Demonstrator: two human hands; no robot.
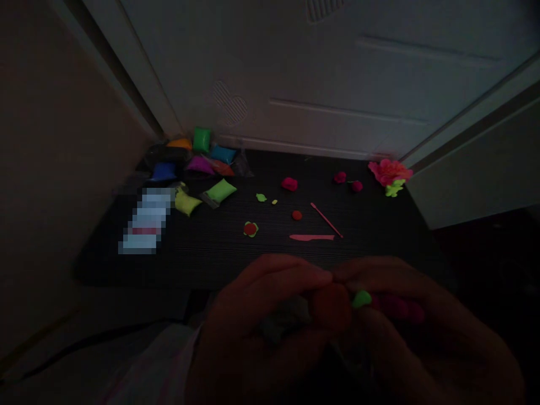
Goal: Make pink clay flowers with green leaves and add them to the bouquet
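Observation:
Close to the camera, my left hand [244, 315] has its fingers closed around a red-orange round piece of modelling clay [331, 308]. My right hand [439, 337] touches the left at the fingertips. Its thumb and fingers pinch a small bright green piece of clay [361, 298], beside the red-orange one. Magenta clay lumps [396, 306] show between the right hand's fingers. Just beyond the hands lie a pink plastic clay knife [312, 237] and a thin pink modelling stick [326, 220]. The scene is dark, so the exact contact between the held pieces is unclear.
Colourful clay packets, one light green [221, 192], lie at the table's left. A pixelated sheet [147, 220] is before them. Small shapes include a red disc [297, 215], a green-rimmed disc [250, 229] and a magenta lump [289, 184]. A pink flower [390, 171] is at far right.

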